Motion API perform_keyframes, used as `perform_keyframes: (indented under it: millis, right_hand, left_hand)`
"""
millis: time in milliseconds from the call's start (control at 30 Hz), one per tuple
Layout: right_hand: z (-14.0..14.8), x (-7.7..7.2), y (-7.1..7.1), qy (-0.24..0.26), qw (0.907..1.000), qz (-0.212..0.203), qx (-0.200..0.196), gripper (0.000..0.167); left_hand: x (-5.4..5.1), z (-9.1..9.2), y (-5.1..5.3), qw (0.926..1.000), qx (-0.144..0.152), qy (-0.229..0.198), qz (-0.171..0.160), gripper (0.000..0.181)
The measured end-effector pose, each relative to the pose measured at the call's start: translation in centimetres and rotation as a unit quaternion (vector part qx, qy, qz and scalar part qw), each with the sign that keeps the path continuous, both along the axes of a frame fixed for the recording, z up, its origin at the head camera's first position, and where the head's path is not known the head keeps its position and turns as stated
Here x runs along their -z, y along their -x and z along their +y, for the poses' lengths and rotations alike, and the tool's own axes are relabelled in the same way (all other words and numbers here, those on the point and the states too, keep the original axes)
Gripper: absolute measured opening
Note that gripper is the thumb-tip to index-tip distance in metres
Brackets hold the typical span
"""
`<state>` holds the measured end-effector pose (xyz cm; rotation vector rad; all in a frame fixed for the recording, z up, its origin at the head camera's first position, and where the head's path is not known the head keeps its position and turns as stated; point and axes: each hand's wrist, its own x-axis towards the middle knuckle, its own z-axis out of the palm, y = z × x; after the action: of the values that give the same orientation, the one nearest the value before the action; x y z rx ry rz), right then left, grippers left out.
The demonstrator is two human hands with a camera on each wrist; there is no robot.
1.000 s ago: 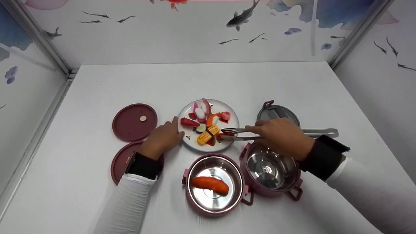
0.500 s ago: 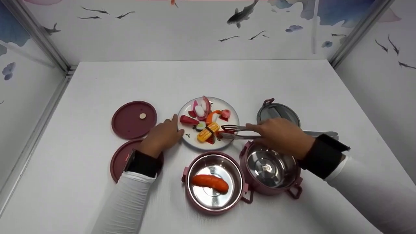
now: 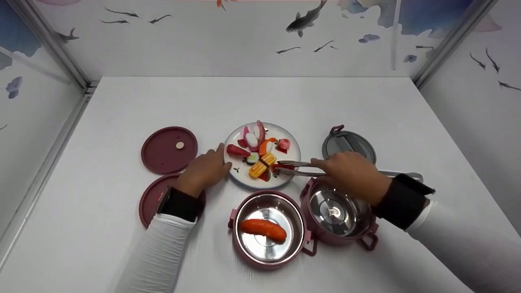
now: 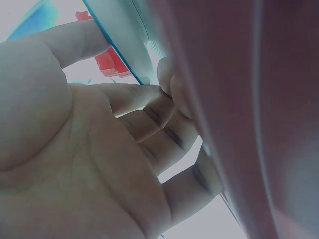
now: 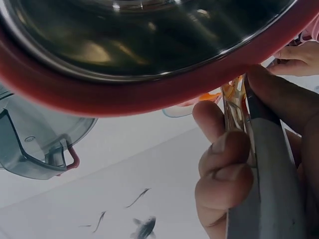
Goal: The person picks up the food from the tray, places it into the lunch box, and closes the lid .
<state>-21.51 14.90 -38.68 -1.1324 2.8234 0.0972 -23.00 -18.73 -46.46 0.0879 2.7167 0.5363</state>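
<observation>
My left hand (image 3: 204,171) touches the left rim of the white plate (image 3: 240,178), its index finger and thumb spread along the edge; the left wrist view shows the thumb against the plate's blue edge (image 4: 115,50). In my right hand (image 3: 353,173) are metal tongs (image 3: 303,173), gripped around the middle, also seen in the right wrist view (image 5: 271,174). Their tips are apart over the plate's right part, beside a yellow toy piece (image 3: 262,165) and a red one. Other toy food on the plate includes a white-and-orange piece (image 3: 267,146), a strawberry-like piece (image 3: 284,144) and a dark red piece (image 3: 237,150).
A steel-lined pot (image 3: 266,255) with an orange-red sausage-like toy (image 3: 263,230) stands in front of the plate. Another pot (image 3: 334,211) stands under my right hand. Two maroon lids (image 3: 163,152) lie left, the nearer partly under my left wrist. A grey lid (image 3: 358,148) lies right.
The view has shifted slightly. My left hand stays at the plate's rim, and the tongs have barely moved over the plate.
</observation>
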Motion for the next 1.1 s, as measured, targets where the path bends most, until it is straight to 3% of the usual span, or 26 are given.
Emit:
perform_keyframes:
  millis: [433,633,967,1100]
  right_hand:
    - [1.2,0.7,-0.3,0.032,0.9993,0.019,-0.011,0.039]
    - [2.1,0.1,-1.2,0.072,0.997,0.026,-0.007,0.043]
    - [2.3,-1.5,-5.1,0.158,0.9856,0.049,-0.036,0.046]
    - [1.6,-1.8,-6.8,0.151,0.9868,0.032,-0.051,0.047]
  left_hand:
    - [0.0,0.2,-0.1,1.0,0.004,0.001,-0.005,0.073]
    - [0.1,0.1,-0.1,1.0,0.003,-0.003,-0.003,0.074]
    - [0.2,0.1,0.1,1.0,0.005,-0.002,0.001,0.074]
    - [0.2,0.1,0.1,1.0,0.004,0.001,-0.001,0.074]
